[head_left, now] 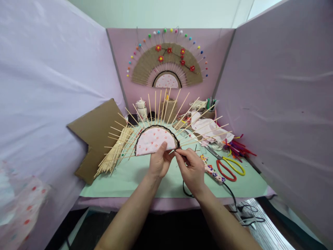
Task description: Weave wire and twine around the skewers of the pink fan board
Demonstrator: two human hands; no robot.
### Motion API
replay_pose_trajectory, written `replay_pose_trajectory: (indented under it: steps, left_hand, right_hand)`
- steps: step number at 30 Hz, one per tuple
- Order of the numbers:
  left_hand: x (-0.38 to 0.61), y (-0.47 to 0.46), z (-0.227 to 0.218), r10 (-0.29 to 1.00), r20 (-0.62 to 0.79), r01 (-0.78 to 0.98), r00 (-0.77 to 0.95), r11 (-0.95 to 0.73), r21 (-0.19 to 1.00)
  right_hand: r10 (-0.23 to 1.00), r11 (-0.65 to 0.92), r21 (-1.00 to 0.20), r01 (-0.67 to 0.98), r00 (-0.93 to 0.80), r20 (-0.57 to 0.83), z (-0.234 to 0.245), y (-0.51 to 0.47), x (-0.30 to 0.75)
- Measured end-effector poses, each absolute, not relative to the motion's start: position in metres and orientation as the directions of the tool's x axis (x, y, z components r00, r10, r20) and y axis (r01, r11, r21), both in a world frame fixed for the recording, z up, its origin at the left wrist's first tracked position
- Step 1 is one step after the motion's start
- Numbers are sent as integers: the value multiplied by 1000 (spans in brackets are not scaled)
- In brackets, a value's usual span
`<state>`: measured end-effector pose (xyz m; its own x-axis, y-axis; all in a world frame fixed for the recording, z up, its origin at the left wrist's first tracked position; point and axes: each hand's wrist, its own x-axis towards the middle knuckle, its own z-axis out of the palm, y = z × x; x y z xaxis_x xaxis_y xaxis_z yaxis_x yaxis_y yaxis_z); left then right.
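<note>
A half-round fan base (153,140) covered in pink patterned cloth is held up over the table, its wooden sticks (182,106) spreading outward like rays. Black braided cord (166,127) runs along its curved edge. My left hand (159,161) grips the base at its straight lower edge, thumb on the cloth. At the base's right corner, my right hand (191,166) pinches the black cord between thumb and fingers. A loose length of dark cord hangs below that hand. Part of the left fingers is hidden behind the base.
Scissors (226,166) and a patterned glue gun (213,173) with a cable lie at right. Bundled sticks (111,156) and cardboard (96,128) are at left. Pink cloth (210,126) and pipe cleaners (240,149) sit back right. A finished fan (166,64) hangs on the back panel.
</note>
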<state>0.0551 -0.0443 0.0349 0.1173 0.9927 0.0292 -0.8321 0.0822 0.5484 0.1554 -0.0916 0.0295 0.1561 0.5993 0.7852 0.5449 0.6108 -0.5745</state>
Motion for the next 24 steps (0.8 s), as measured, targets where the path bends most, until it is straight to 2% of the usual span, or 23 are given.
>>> replay_pose_trajectory:
  steps: [10, 14, 18, 24]
  left_hand:
    - [70, -54, 39, 975, -9, -801, 220, 185, 570]
    - [69, -53, 35, 985, -25, -807, 172, 156, 569]
    - [66, -49, 29, 994, 23, -821, 107, 75, 566]
    - [65, -47, 26, 992, 60, -842, 114, 64, 535]
  right_hand:
    - [640, 556, -606, 569, 173, 749, 28, -96, 161]
    - [626, 580, -608, 543, 181, 759, 29, -100, 162]
    - [589, 604, -596, 529, 208, 781, 31, -104, 162]
    - [598, 586, -625, 516, 246, 763, 31, -106, 164]
